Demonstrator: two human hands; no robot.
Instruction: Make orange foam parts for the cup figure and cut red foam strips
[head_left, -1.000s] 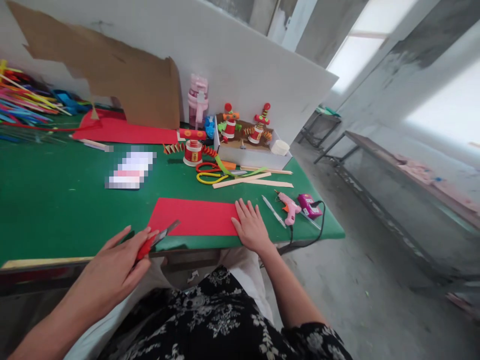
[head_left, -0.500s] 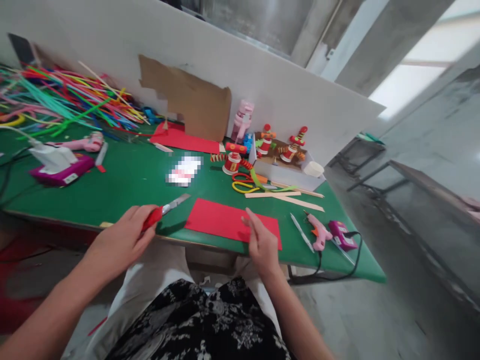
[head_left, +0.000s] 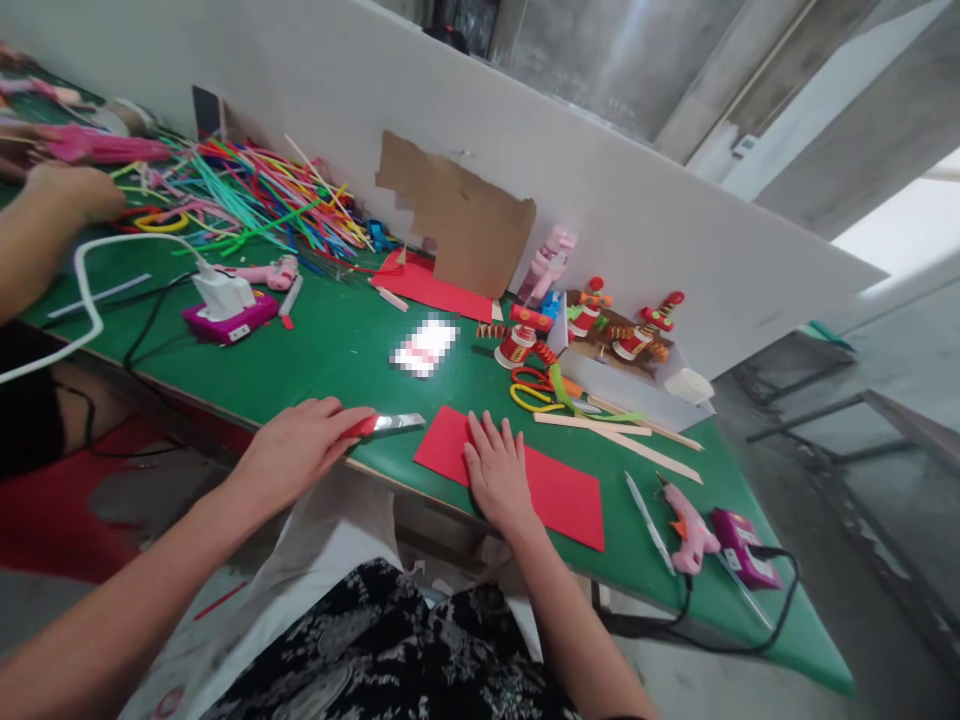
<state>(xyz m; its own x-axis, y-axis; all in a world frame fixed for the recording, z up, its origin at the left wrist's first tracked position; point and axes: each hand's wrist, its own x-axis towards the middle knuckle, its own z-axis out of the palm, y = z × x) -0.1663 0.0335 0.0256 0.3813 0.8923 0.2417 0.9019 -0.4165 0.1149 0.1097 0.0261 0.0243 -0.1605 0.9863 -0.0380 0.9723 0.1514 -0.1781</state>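
Observation:
My left hand point(head_left: 307, 438) is closed around the red handle of a utility knife point(head_left: 397, 422), its blade out and pointing right, at the table's front edge. Just right of the blade tip lies a red sheet of card point(head_left: 566, 490), flat on the green tabletop. My right hand point(head_left: 499, 470) rests on the card with fingers spread, covering part of its left half. Beyond the card are scissors point(head_left: 534, 398) with red and yellow handles and several thin wooden strips point(head_left: 592, 424).
Red toy figures point(head_left: 516, 345) stand near a white box point(head_left: 630, 390). On the right lie a white pen-like tool point(head_left: 649, 522), a pink glue gun point(head_left: 691, 530) and a purple power block point(head_left: 745, 548). Colourful pipe cleaners point(head_left: 277, 195) are heaped back left, near another person's hand point(head_left: 75, 192).
The view has swung left, bringing another person's arm into sight. My right hand has shifted left across the card and flattened onto it. My left hand has brought the knife closer to the card.

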